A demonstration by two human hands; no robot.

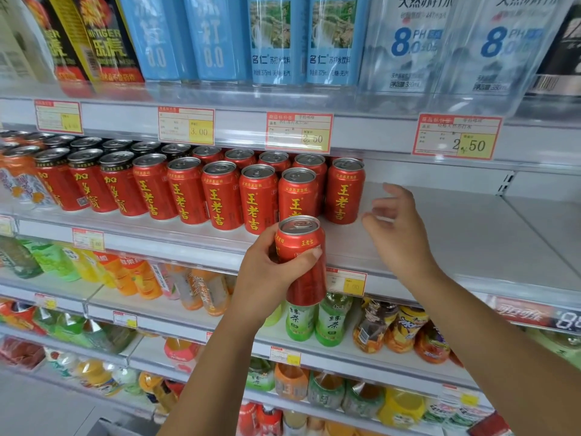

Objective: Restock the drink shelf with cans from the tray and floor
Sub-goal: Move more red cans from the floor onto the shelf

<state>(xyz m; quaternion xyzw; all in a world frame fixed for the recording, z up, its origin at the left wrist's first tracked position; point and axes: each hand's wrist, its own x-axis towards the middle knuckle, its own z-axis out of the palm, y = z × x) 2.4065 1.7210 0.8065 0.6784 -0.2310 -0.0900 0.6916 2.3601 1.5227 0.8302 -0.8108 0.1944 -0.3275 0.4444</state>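
Observation:
My left hand (270, 272) grips a red can (303, 256) with yellow characters, held upright just in front of the drink shelf's front edge. Rows of matching red cans (220, 196) stand on the white shelf (456, 234), the rightmost can (344, 191) next to a bare stretch. My right hand (399, 228) hovers over that bare stretch just right of the last can, fingers relaxed and holding nothing. Neither a tray nor the floor cans show.
Blue and clear water bottles (276, 42) fill the shelf above, behind price tags (298, 132). Green tea bottles (317, 319) and juice bottles (390, 328) crowd the lower shelves. Orange cans (19, 180) stand at the far left of the can shelf.

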